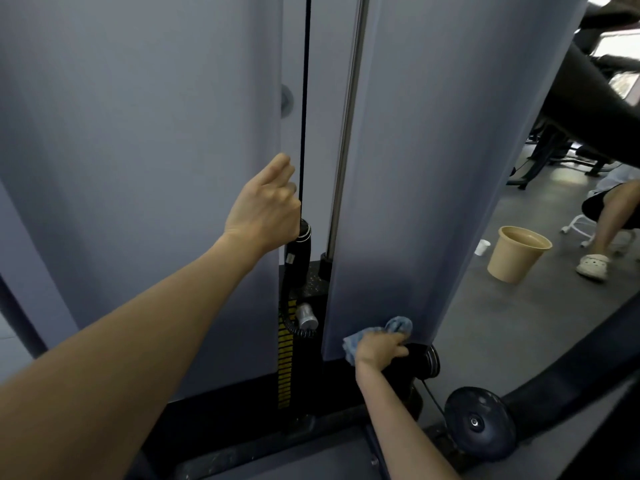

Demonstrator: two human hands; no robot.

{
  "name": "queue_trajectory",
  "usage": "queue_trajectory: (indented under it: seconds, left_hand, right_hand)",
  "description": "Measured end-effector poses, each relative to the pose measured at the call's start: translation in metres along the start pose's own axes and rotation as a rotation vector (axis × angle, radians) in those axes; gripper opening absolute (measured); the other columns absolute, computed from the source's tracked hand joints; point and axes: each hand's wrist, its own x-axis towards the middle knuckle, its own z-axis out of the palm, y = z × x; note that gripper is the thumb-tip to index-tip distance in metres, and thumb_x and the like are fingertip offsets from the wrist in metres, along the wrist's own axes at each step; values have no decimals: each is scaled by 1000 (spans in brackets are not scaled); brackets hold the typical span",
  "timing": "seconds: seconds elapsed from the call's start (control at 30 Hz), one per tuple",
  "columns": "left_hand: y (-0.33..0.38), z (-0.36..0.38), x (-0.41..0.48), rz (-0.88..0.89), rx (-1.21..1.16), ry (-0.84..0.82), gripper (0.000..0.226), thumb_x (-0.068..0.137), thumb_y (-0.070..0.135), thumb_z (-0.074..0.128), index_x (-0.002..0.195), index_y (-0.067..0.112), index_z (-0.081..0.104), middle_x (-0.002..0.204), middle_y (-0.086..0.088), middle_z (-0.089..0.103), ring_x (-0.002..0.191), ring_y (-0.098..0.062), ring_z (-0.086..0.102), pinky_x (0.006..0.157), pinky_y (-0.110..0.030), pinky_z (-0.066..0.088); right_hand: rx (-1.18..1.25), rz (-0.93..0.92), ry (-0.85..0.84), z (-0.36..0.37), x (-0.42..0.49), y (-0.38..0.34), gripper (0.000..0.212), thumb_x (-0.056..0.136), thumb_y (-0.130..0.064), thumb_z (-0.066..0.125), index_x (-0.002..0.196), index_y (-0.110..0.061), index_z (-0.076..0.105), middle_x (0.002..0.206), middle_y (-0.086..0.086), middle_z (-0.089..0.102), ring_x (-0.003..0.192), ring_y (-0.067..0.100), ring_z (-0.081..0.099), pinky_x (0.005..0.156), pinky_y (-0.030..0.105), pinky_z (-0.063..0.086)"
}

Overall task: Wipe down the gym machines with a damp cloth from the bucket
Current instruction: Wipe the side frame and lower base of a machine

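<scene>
The right hand is clutching the blue cloth, pressing it low on the right grey panel. The left hand is curling its fingers round the edge of the left panel. The bucket is sitting on the floor, well apart.

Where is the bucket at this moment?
In the head view, the tan bucket stands on the floor at right, beside a small white cup, beyond the machine's right grey panel.
</scene>
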Motion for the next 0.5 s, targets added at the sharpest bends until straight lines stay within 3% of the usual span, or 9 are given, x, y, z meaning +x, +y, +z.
queue_trajectory:
  seconds: [0.07,0.2,0.27,0.37,0.5]
  left_hand:
    - [-1,0,0,2,-1,-15,41,73,9,34,46,16,64,45,4,43,71,-21,49,106,-30,27]
    - [-2,-3,2,-26,-2,-39,40,72,8,34,47,14,65,45,3,45,71,-22,50,106,-31,28]
    - [-3,-5,4,-48,-20,-56,40,72,7,34,47,14,64,45,2,45,70,-23,50,106,-31,28]
    - [-5,-9,5,-66,-26,-45,42,73,6,32,46,12,64,45,1,46,71,-24,51,106,-32,28]
    - [-5,-12,9,-122,-40,-25,40,72,5,33,46,10,62,47,-1,46,71,-26,53,106,-34,28]
  right_hand:
    - [-21,-134,-3,0,-13,-14,56,102,-11,38,151,-2,13,136,25,28,111,41,46,90,37,37]
    - [-119,-781,-26,-4,-30,-67,64,97,-4,47,152,-4,14,116,18,36,92,28,51,80,33,43]
    - [-151,-889,13,0,-24,-83,63,97,-1,46,151,-2,15,114,18,38,87,28,52,76,33,47]
    - [-194,-836,20,-4,-14,-74,59,99,1,41,151,-1,13,119,20,39,92,35,54,78,35,45]
    - [-290,-276,-98,-30,14,-38,52,102,-8,39,149,0,20,135,26,32,113,45,49,94,44,39]
